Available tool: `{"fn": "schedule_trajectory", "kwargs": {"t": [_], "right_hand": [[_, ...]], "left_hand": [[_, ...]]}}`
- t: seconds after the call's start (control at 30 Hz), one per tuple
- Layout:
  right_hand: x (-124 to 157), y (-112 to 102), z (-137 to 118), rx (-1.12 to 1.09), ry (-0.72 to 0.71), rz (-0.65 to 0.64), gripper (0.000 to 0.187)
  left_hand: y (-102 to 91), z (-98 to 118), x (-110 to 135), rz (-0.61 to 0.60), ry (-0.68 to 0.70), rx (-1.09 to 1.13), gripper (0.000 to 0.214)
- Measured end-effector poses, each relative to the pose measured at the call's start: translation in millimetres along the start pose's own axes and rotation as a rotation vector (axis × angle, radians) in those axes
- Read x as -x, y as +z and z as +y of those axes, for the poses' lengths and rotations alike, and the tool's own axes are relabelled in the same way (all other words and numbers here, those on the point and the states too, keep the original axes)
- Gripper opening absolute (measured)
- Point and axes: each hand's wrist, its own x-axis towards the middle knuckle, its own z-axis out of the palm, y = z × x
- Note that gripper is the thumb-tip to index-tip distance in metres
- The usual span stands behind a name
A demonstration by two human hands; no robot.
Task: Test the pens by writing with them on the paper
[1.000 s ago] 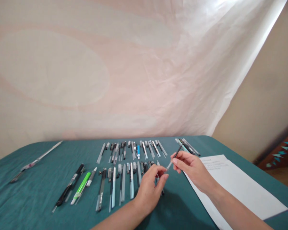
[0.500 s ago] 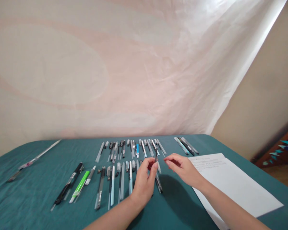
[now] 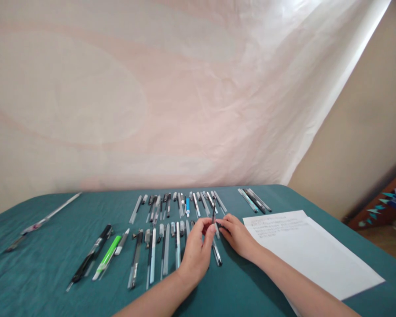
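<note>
Left hand point(image 3: 198, 252): grasping one slim, black, stick-shaped pen part point(image 3: 214, 209), upright between thumb and fingers, above the middle of the green cloth-covered counter point(image 3: 239, 293). Right hand point(image 3: 237, 236): fingers bent, tips just beside the left; whether gripping anything, cannot be told. Bright green plastic pen point(image 3: 108, 255), white-ended: toward left edge. Row of black, clear and pale-blue plastic pens point(image 3: 152, 257): across middle. White handwritten paper sheets point(image 3: 320, 257): toward right edge. Bright blue, white-ended plastic pen point(image 3: 188, 205): in second row, near far edge.

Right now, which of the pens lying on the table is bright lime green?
The green pen at front left, between the long black pen and the short white-grey piece; its lime colour appears on no other pen.
</note>
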Motion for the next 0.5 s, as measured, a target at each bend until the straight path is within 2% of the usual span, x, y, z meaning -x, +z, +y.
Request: {"fn": "schedule_trajectory", "kwargs": {"t": [0.5], "right_hand": [[0.1, 3.7, -2.5, 0.081, 0.006, 0.038, 0.019]], "left_hand": [[0.0, 0.6, 0.5, 0.008, 0.074, -0.088, 0.018]]}}
